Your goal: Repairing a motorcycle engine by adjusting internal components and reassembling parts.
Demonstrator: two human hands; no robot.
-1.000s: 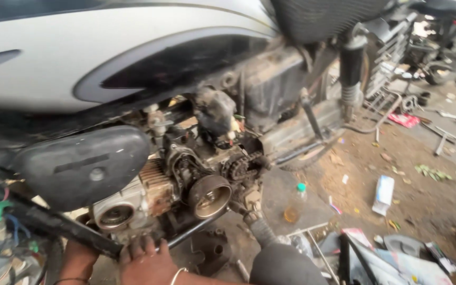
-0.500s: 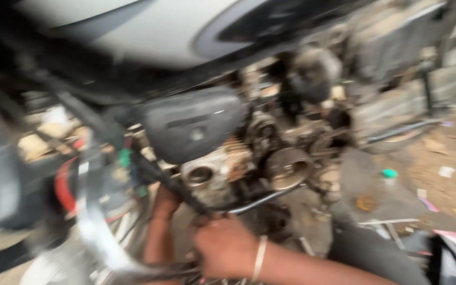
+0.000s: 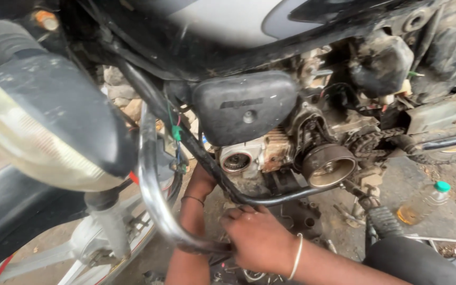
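Note:
I am low beside a motorcycle with its engine (image 3: 270, 153) partly stripped; a round metal rotor (image 3: 327, 165) and a chain sprocket (image 3: 366, 142) are exposed. My right hand (image 3: 257, 237), with a silver bangle on the wrist, is curled around the lower end of the chrome crash bar (image 3: 151, 179). My left forearm (image 3: 193, 211) reaches up under the engine. Its wrist goes behind the black frame tube (image 3: 259, 199), so the fingers are hidden.
A black side cover (image 3: 244, 105) hangs above the engine. A large lamp housing (image 3: 43, 121) fills the left, with the front wheel (image 3: 80, 261) below it. A ribbed footpeg (image 3: 383, 221) and a plastic bottle with a green cap (image 3: 423, 203) are at the right.
The view has swung left and come closer to the front of the bike. My right hand has moved from under the engine onto the chrome bar's end.

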